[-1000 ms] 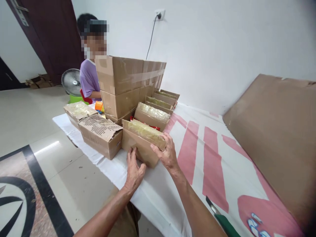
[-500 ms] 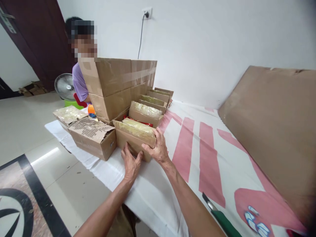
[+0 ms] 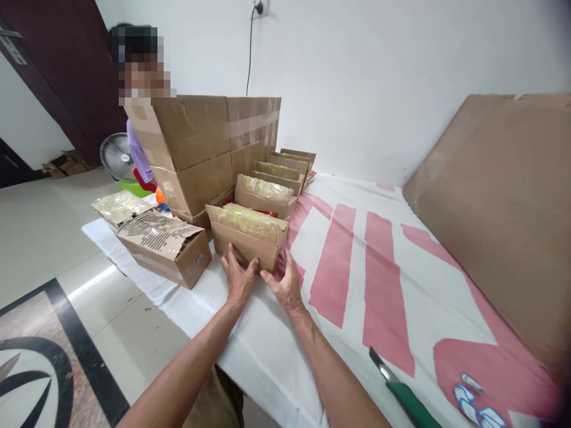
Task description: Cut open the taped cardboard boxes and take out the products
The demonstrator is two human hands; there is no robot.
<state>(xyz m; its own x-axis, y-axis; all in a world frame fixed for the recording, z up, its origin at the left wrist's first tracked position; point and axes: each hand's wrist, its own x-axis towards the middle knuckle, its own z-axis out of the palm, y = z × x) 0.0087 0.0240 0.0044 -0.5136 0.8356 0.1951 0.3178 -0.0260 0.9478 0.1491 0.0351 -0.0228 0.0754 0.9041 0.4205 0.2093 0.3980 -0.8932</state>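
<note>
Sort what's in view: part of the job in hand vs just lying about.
Likely part of the job:
nearest flap-up box, at the left hand and right hand
flap-up boxes behind it

Likely just about:
fan
wall plug
green-handled knife, untouched

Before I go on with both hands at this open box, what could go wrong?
The green-handled knife lies with its blade bare near the right forearm, so a careless sweep could cut it. Raised flaps on the open box might snag if it is pushed. The printed box sits near the table edge; a bump could knock it off.
</note>
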